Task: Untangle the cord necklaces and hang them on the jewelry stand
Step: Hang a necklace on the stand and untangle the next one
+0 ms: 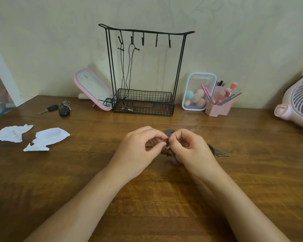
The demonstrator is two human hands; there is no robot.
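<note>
**A:** Down on the desk, two hands tight together. The left hand and right hand have their fingers curled in, each pinching the tangle that sits right between them.

**B:** Thin dark cord, by the look of it. I'd call it light and limp, with no stiffness, so it'll flop wherever it's let go.

**A:** So where do you take hold?

**B:** On the cord either side of the knot, fingertips only, easing the loops apart. Yank it and I reckon it just cinches tighter.

**A:** And the pendants?

**B:** A metal leaf lies out past the right hand, and a grey disc peeks out just beyond the fingertips. They're likely the only real weight here and liable to snag, so best leave them resting on the desk.

**A:** Well beyond the hands is the stand, with two cords hanging off its left hooks. Three hooks are bare.

**B:** There's room, then. I'd carry each cord over by the top of its loop.
</note>
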